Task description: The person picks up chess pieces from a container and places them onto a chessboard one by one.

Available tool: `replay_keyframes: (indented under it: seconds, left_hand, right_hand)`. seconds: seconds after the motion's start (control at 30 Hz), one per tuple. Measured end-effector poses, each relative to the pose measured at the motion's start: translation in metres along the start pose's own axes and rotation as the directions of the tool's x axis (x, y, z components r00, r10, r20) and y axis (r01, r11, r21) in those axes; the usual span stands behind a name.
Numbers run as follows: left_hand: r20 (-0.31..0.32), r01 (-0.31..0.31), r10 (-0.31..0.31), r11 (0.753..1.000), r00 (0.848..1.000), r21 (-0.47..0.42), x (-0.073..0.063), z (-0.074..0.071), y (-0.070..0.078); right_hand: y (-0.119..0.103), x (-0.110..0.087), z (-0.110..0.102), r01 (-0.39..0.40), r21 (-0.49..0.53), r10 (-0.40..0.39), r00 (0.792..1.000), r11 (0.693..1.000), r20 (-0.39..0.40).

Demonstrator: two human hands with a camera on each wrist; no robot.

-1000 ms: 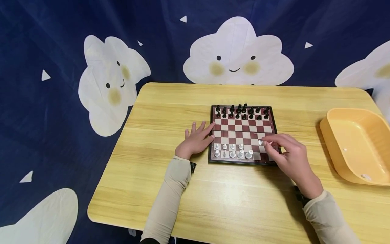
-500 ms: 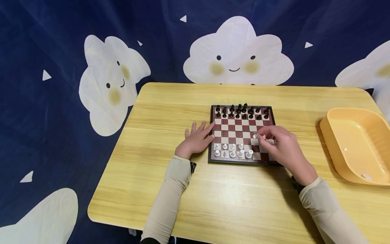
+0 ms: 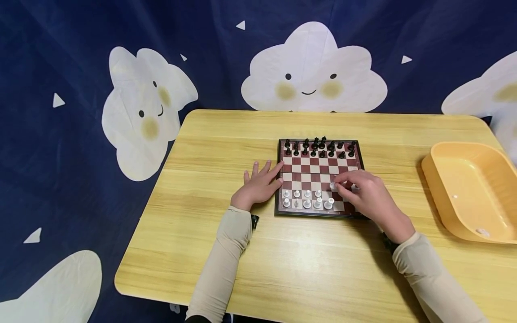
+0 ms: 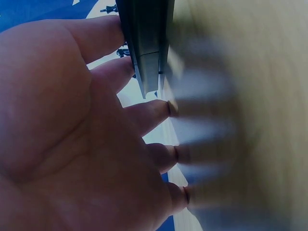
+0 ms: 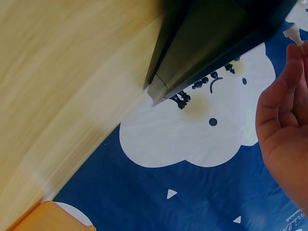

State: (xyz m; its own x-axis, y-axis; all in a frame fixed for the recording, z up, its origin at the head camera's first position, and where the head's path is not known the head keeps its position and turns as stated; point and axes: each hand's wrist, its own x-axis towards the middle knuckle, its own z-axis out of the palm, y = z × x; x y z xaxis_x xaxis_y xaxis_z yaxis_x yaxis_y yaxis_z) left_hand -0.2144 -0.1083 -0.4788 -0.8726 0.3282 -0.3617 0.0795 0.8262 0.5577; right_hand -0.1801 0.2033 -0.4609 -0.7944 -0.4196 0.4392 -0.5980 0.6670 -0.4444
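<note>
A chessboard (image 3: pixel 305 168) lies on the wooden table. Between thumb and fingertips my right hand (image 3: pixel 365 194) pinches a white chess piece (image 5: pixel 293 34), over the board's right half near the white rows. My left hand (image 3: pixel 256 186) has its fingers spread, with thumb and index touching the board's left edge, as the left wrist view also shows; the other fingers rest on the tabletop. White pieces (image 3: pixel 307 203) stand in two rows at the near side, the front row longer than the pawn row. Black pieces (image 3: pixel 322 154) fill two rows at the far side.
To the right of the board sits a yellow-orange tray (image 3: pixel 440 197) with small white items in it (image 3: pixel 482 232). A dark blue curtain with clouds (image 3: pixel 314 67) hangs behind the table (image 3: pixel 226 130).
My right hand has moved left across the board with the white chess piece, towards the end of the white pawn row. The left hand has stayed at the board's edge.
</note>
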Motion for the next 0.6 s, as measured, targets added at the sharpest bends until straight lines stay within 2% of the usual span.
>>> replay_keyframes:
  seconds: [0.3,0.6]
  left_hand:
    - [-0.003,-0.009,0.009,1.0,1.0,-0.005,-0.0028,-0.0012,0.0023]
    - [-0.004,-0.012,0.012,1.0,1.0,-0.001,-0.0033,-0.0023,0.0028]
  right_hand:
    - [-0.0012,-0.0009,0.0026,0.071,0.002,-0.071,0.993,0.997,0.09]
    - [-0.0033,-0.0019,0.0042,0.069,0.016,-0.071,0.991,0.997,0.115]
